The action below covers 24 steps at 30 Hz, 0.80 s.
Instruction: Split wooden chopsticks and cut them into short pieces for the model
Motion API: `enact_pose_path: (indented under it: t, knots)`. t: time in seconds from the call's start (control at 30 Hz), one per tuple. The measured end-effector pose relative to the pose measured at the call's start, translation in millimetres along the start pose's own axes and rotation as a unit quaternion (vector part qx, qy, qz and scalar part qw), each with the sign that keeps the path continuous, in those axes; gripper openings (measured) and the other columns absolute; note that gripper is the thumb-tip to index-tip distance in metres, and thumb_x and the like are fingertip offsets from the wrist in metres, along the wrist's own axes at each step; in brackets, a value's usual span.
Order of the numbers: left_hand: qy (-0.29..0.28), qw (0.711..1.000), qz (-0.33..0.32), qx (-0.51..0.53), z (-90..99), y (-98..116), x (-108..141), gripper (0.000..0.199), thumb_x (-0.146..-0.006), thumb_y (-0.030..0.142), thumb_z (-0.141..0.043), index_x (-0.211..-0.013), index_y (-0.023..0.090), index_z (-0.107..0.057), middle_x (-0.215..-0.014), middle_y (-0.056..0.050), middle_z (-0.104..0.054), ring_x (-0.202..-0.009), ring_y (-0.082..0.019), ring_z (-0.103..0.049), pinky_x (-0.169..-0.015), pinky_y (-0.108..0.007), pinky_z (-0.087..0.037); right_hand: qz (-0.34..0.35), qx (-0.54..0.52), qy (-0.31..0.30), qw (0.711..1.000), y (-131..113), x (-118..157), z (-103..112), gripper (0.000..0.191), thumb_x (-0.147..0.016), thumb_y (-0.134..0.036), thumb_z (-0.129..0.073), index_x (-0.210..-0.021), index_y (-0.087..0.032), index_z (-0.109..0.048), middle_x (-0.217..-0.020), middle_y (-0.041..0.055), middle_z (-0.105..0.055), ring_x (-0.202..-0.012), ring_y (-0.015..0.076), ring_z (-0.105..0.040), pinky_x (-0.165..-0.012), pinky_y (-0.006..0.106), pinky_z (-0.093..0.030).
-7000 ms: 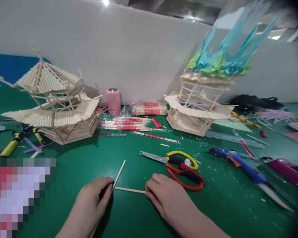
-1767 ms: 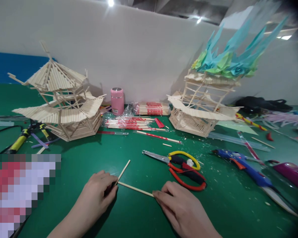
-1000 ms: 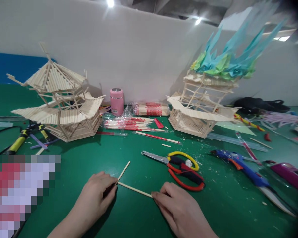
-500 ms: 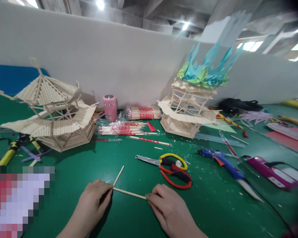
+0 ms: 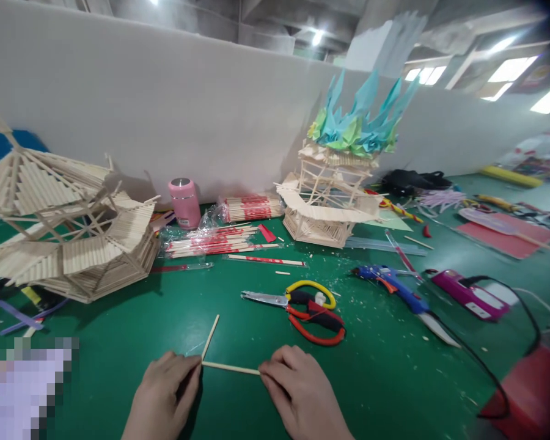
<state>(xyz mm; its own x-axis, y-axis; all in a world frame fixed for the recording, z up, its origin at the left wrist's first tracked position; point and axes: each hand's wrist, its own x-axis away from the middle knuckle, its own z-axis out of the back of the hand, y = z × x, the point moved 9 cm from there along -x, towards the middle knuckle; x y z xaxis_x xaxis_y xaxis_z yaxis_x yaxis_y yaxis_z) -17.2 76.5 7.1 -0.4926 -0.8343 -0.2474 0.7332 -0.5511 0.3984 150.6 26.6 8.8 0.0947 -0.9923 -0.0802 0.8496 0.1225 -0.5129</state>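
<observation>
On the green table point(image 5: 238, 311), a stick pavilion point(image 5: 91, 253) is seen at nine o'clock; by the right hand point(image 5: 297, 388) at six, a crosswise stick point(image 5: 231, 368) is pinched; by the left hand point(image 5: 165, 391) at seven, a slanted stick point(image 5: 210, 337)

Left hand point(image 5: 165, 388) and right hand point(image 5: 297, 385) bare; wrists point(image 5: 327, 425) uncovered; fingers point(image 5: 275, 373) slender, rounded knuckles.

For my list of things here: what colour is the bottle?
The bottle is pink; the head view shows it.
</observation>
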Motion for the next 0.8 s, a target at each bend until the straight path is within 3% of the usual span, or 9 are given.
enact_pose_path:
  t: [0.27,0.53,0.8]
  knots:
    - [0.008,1.000,0.006,0.007,0.6,1.2,0.0,0.017,-0.080,0.028,-0.048,-0.082,0.021,-0.063,-0.066,-0.003,-0.067,-0.060,-0.017,-0.060,-0.054,-0.029,-0.049,0.022,0.010,0.039,0.999,1.1,0.6,-4.4,0.019,-0.081,-0.017,-0.045,-0.087,-0.026,-0.061,-0.075,0.0016,-0.057,-0.068,0.0157,-0.051,-0.054,0.027,-0.030]
    - [0.014,0.999,0.022,0.025,1.7,2.0,1.8,0.019,-0.080,0.027,-0.047,-0.082,0.018,-0.064,-0.060,-0.002,-0.064,-0.055,-0.016,-0.057,-0.051,-0.026,-0.048,0.033,0.014,0.014,0.999,-3.8,-5.6,-2.6,0.020,-0.081,-0.014,-0.045,-0.083,-0.024,-0.061,-0.074,0.0019,-0.057,-0.067,0.0153,-0.049,-0.054,0.026,-0.029]
    - [0.010,0.999,0.050,-0.013,-2.6,-5.9,7.2,0.020,-0.080,0.031,-0.047,-0.080,0.020,-0.064,-0.067,-0.003,-0.068,-0.062,-0.018,-0.061,-0.058,-0.028,-0.051,0.059,0.036,0.016,0.997,-9.3,-16.6,-1.1,0.018,-0.079,-0.011,-0.048,-0.078,-0.023,-0.061,-0.072,0.0000,-0.057,-0.065,0.0136,-0.047,-0.054,0.025,-0.029]
